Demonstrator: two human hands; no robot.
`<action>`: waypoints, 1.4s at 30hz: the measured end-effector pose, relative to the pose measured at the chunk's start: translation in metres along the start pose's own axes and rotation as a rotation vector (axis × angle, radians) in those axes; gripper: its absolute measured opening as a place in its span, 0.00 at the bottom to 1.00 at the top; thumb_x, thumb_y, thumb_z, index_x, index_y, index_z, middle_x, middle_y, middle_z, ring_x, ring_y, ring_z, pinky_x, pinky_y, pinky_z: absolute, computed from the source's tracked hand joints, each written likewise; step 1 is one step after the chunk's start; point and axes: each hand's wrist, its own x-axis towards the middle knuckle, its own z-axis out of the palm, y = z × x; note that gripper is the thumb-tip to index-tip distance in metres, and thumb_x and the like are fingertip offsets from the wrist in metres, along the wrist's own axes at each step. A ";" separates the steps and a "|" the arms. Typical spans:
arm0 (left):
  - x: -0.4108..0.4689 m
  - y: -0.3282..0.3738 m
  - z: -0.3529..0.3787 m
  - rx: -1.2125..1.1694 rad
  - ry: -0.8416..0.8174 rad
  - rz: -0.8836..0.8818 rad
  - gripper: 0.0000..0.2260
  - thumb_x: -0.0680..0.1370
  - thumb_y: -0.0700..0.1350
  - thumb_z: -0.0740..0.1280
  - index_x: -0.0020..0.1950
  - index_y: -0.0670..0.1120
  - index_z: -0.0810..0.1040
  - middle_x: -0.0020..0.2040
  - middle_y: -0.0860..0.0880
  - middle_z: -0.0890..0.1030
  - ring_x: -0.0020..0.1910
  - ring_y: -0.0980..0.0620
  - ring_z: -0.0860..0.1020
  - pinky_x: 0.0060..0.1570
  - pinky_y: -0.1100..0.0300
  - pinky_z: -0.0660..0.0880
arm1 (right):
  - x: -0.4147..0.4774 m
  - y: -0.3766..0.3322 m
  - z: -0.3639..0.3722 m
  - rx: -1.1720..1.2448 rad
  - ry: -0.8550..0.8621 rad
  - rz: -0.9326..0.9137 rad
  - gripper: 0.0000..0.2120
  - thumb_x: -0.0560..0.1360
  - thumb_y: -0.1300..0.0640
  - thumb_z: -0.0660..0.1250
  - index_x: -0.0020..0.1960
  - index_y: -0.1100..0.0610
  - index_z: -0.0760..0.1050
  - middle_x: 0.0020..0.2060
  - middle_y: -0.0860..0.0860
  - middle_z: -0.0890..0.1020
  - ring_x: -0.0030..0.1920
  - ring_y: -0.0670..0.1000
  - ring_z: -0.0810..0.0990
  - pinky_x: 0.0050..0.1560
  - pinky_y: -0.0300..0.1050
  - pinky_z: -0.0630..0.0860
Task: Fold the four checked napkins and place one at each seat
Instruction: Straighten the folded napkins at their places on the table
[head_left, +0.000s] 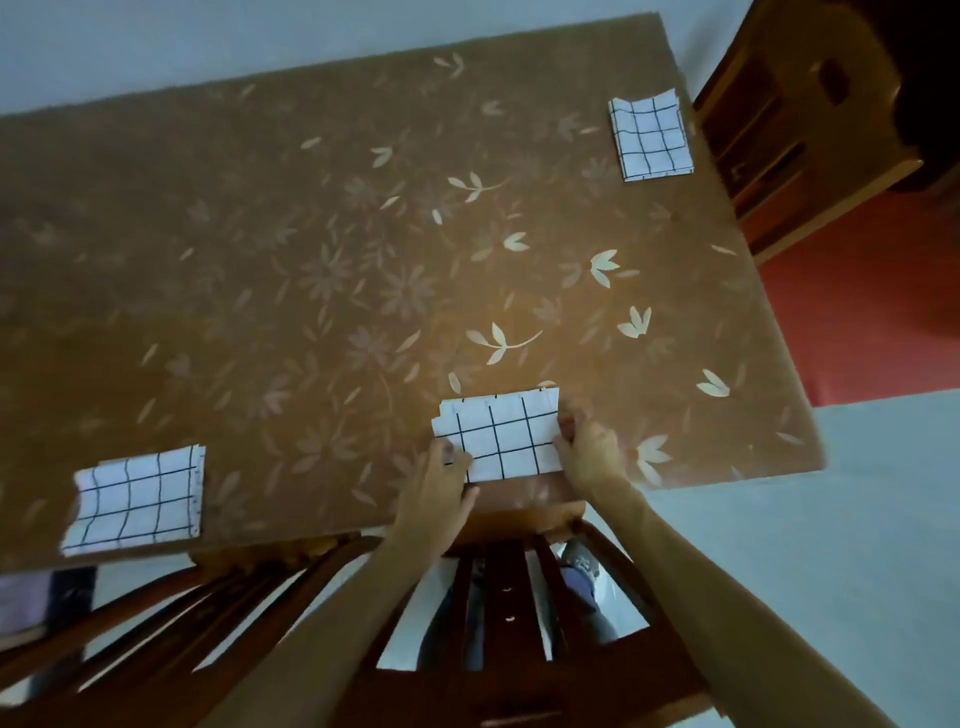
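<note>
Three folded white napkins with black checks lie on the brown flowered table. One napkin lies at the near edge, in front of me. My left hand grips its near left corner and my right hand grips its right edge; both hands rest on the table. A second napkin lies at the near left edge. A third napkin sits at the far right corner, beside a chair.
A wooden chair stands pushed in under the near edge, below my arms. Another chair stands to its left. A third chair stands at the table's right end. Pale floor and a red mat lie to the right.
</note>
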 end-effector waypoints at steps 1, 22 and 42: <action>-0.004 0.003 0.002 -0.022 0.014 -0.012 0.15 0.75 0.46 0.74 0.60 0.46 0.78 0.63 0.43 0.74 0.58 0.44 0.78 0.50 0.55 0.80 | 0.002 0.001 -0.002 0.001 -0.024 -0.022 0.14 0.81 0.57 0.61 0.66 0.58 0.70 0.55 0.60 0.82 0.56 0.63 0.80 0.53 0.53 0.76; -0.031 0.096 -0.019 0.038 0.088 -0.230 0.16 0.81 0.49 0.64 0.67 0.46 0.75 0.64 0.47 0.77 0.65 0.46 0.74 0.64 0.52 0.73 | -0.030 0.049 -0.064 -0.184 -0.207 -0.318 0.16 0.80 0.52 0.59 0.64 0.58 0.71 0.50 0.58 0.84 0.49 0.59 0.83 0.53 0.52 0.80; -0.017 0.235 -0.069 -0.028 0.185 -0.102 0.17 0.79 0.48 0.67 0.66 0.44 0.76 0.61 0.40 0.78 0.61 0.37 0.76 0.54 0.47 0.76 | -0.069 0.137 -0.215 -0.235 0.069 -0.376 0.18 0.79 0.50 0.63 0.65 0.58 0.75 0.60 0.59 0.80 0.61 0.61 0.78 0.59 0.51 0.76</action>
